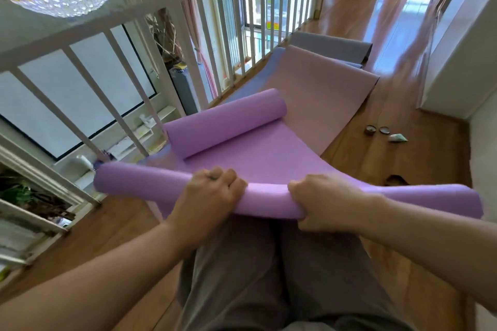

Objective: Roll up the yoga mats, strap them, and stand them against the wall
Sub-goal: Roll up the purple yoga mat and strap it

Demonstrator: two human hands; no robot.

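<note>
A purple yoga mat [258, 150] lies on the wooden floor in front of me, curled at both ends. Its near end forms a thin roll [145, 183] across the frame. My left hand [212, 191] grips this roll from above with curled fingers. My right hand [320, 201] grips it a little to the right. The far end of the same mat is a loose roll [228, 123]. Beyond it a pink mat [322, 94] lies flat, with a blue-purple mat [258, 72] under its left side and a grey mat [330, 44] farther back.
A white railing [150, 43] runs along the left of the mats, with a drop behind it. A white wall [457, 43] stands at the right. Two small round objects [376, 129] and a pale wedge-shaped thing [398, 138] lie on the floor to the right. My grey trousers [269, 277] fill the bottom.
</note>
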